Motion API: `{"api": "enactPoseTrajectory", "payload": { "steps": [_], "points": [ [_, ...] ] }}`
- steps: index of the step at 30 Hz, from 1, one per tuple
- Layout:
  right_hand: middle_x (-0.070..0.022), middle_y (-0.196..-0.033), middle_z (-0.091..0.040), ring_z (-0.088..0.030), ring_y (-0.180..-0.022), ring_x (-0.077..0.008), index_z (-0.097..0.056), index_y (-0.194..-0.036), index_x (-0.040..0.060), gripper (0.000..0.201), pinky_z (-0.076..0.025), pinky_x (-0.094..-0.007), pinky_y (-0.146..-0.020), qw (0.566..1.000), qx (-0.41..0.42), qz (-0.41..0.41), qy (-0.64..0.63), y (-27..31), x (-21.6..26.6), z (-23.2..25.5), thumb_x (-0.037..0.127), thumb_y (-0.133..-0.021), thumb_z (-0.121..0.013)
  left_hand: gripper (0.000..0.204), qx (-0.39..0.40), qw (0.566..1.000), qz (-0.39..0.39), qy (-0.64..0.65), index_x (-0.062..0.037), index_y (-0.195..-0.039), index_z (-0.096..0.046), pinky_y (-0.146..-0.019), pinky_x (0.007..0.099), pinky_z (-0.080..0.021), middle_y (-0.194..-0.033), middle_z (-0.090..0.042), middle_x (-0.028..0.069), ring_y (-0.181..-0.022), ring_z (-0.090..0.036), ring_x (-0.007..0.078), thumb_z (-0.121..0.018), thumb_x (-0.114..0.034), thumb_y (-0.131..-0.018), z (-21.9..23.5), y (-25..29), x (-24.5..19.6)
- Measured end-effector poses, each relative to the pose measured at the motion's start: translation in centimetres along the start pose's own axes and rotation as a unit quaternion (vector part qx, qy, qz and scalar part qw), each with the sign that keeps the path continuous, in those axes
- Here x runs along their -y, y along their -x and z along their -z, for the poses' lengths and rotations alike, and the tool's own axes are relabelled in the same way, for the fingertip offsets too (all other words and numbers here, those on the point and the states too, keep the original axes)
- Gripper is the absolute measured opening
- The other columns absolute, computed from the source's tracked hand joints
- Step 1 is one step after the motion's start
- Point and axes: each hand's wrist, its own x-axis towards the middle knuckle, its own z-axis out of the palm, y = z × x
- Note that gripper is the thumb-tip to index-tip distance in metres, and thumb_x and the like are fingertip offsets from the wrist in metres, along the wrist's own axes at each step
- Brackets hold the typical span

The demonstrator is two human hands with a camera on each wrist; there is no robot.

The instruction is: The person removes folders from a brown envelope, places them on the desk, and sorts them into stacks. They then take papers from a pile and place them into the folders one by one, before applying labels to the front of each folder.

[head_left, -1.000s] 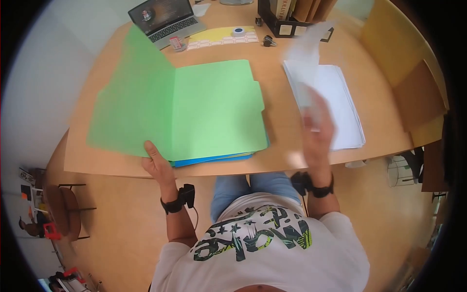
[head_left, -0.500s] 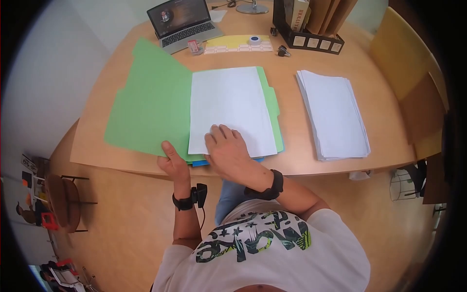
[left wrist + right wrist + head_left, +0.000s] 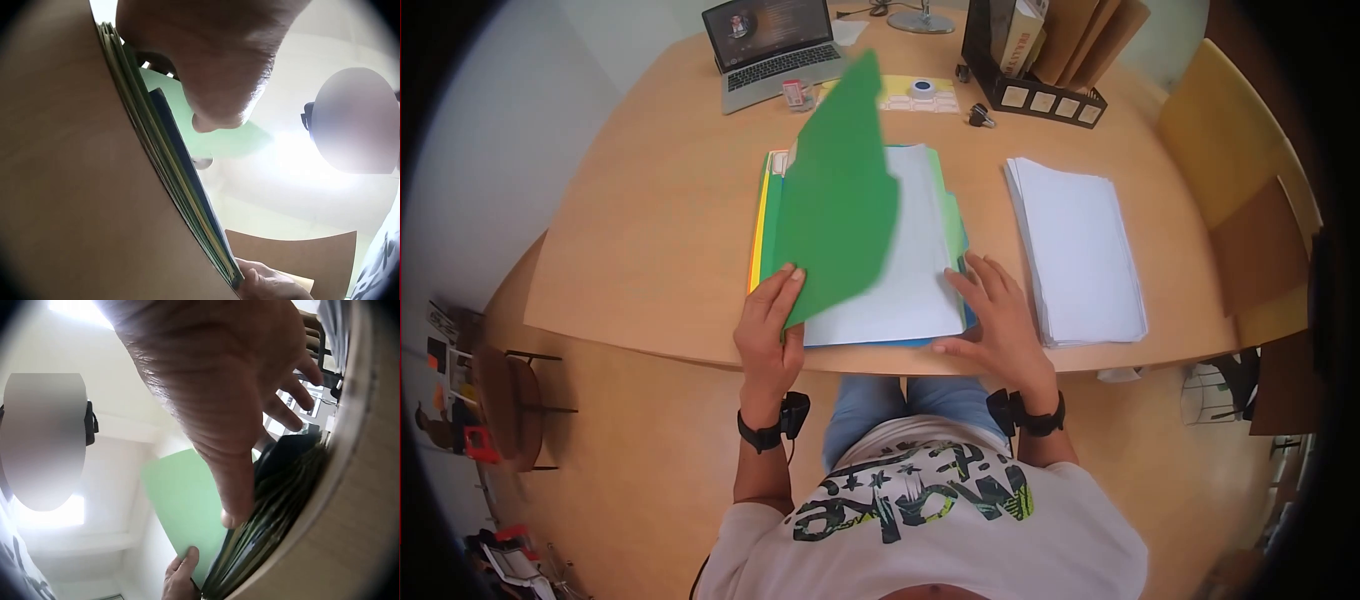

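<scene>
A green folder (image 3: 840, 200) stands half folded over, its dark green outer side facing the head camera. At its lower left, near the fold, my left hand (image 3: 770, 340) pinches the raised cover between thumb and fingers. White paper (image 3: 920, 230) lies inside on the light green back half, partly hidden by the cover. More coloured folders (image 3: 757, 235) are piled underneath, with yellow, green and blue edges showing; the right wrist view shows the pile's layered edges (image 3: 281, 506) side-on. My right hand (image 3: 998, 320) is at the pile's right edge, fingers spread, thumb by the near corner.
To the right lies a stack of white paper (image 3: 1080, 255). Along the back are a laptop (image 3: 780, 50), a small red-and-white box (image 3: 797, 95), a roll of tape (image 3: 922, 89), a black clip (image 3: 980, 112) and a black file holder (image 3: 1050, 95).
A white sheet went from my right hand onto the open folder. My left hand has since swung the cover up and rightward over it, while my right hand moved to the pile's right edge.
</scene>
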Motion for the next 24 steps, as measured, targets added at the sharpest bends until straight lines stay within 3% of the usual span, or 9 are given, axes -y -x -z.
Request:
{"api": "enactPoseTrajectory", "payload": {
  "steps": [2, 4, 6, 14, 21, 24],
  "points": [
    [-0.0225, -0.138, -0.043, -0.042, -0.126, -0.0412, -0.055, -0.128, 0.0076, 0.072, -0.036, -0.0464, -0.103, 0.998, -0.018, -0.003, -0.061, 0.5, -0.5, -0.7, 0.041, -0.068, -0.079, 0.041, 0.058, 0.998, 0.001, 0.002, -0.0083, -0.119, -0.064, -0.09, 0.0396, -0.05, -0.121, -0.062, 0.0124, -0.107, -0.06, 0.0337, -0.062, -0.004, -0.079, 0.0, 0.1, -0.4],
    [-0.0236, -0.134, -0.046, -0.046, -0.12, -0.0422, -0.057, -0.125, 0.009, 0.07, -0.04, -0.0472, -0.099, 0.992, -0.033, -0.019, -0.124, 1.1, -1.1, -2.2, 0.039, -0.067, -0.08, 0.041, 0.085, 0.996, -0.016, -0.035, -0.0113, -0.118, -0.065, -0.087, 0.041, -0.051, -0.118, -0.062, 0.0113, -0.106, -0.06, 0.0337, -0.063, -0.006, -0.077, -0.1, 0.2, -0.3],
    [-0.0234, -0.132, -0.048, -0.05, -0.115, -0.0406, -0.058, -0.124, 0.0089, 0.067, -0.042, -0.0464, -0.096, 0.993, -0.065, 0.002, -0.098, 1.1, -1.3, -2.9, 0.039, -0.068, -0.08, 0.042, 0.112, 0.991, -0.035, -0.059, -0.0115, -0.117, -0.065, -0.086, 0.041, -0.051, -0.117, -0.063, 0.0108, -0.107, -0.06, 0.0333, -0.063, -0.008, -0.076, -0.2, 0.3, 0.0],
    [-0.0223, -0.131, -0.049, -0.051, -0.113, -0.0381, -0.059, -0.122, 0.0061, 0.069, -0.042, -0.0448, -0.095, 0.986, -0.122, 0.019, -0.108, 0.8, -1.3, -3.7, 0.042, -0.067, -0.08, 0.04, 0.099, 0.991, -0.059, -0.075, -0.0118, -0.114, -0.066, -0.084, 0.0407, -0.052, -0.113, -0.064, 0.0096, -0.104, -0.062, 0.0327, -0.065, -0.011, -0.074, -0.7, 0.7, 0.7],
    [-0.0215, -0.131, -0.049, -0.049, -0.115, -0.0376, -0.058, -0.122, 0.006, 0.069, -0.039, -0.0455, -0.097, 0.992, -0.106, 0.014, -0.072, 0.7, -1.0, -3.7, 0.041, -0.067, -0.079, 0.035, 0.096, 0.993, -0.058, -0.045, -0.0058, -0.11, -0.067, -0.086, 0.0403, -0.051, -0.111, -0.065, 0.0145, -0.102, -0.063, 0.0355, -0.064, -0.004, -0.075, -0.8, 0.6, 0.4],
    [-0.0214, -0.132, -0.048, -0.048, -0.116, -0.0378, -0.057, -0.122, 0.0047, 0.071, -0.038, -0.0459, -0.098, 0.992, -0.104, 0.019, -0.063, 0.9, -1.1, -3.9, 0.043, -0.067, -0.079, 0.033, 0.107, 0.991, -0.066, -0.046, -0.0058, -0.108, -0.067, -0.086, 0.0409, -0.051, -0.11, -0.065, 0.0138, -0.102, -0.063, 0.0356, -0.065, -0.007, -0.075, -0.8, 0.7, 0.4]
  ]
}}
